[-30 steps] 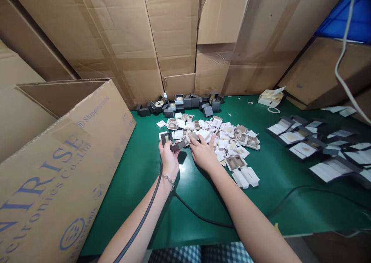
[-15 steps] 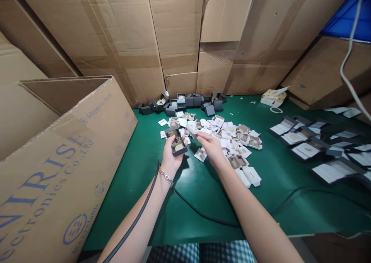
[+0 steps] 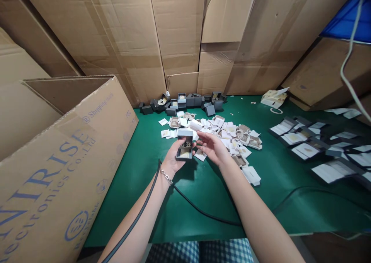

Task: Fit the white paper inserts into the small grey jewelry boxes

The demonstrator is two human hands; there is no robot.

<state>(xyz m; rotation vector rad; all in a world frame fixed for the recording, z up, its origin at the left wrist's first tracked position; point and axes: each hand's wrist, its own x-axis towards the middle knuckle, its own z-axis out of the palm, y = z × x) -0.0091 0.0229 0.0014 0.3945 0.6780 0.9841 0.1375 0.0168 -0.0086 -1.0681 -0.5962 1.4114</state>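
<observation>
A small dark box (image 3: 184, 153) with its lid raised is gripped by my left hand (image 3: 173, 157), over the green table. Its inside shows dark and pale yellowish parts. Just right of the box is my right hand (image 3: 213, 149), fingers apart, its fingertips close to the box's right side; nothing shows in it. Behind both hands spreads a heap of white papers and grey-brown inserts (image 3: 228, 129). A white folded piece (image 3: 251, 175) lies right of my right forearm.
Dark boxes (image 3: 194, 100) line the back of the green table (image 3: 130, 209). Opened dark boxes with white cards (image 3: 304, 150) lie at right. A large carton (image 3: 95, 139) stands at left. A black cable (image 3: 203, 215) crosses the front.
The dark box in my left hand has turned upright toward me and its lid now stands up. My right hand has let go of a white piece, and its fingers have spread beside the box.
</observation>
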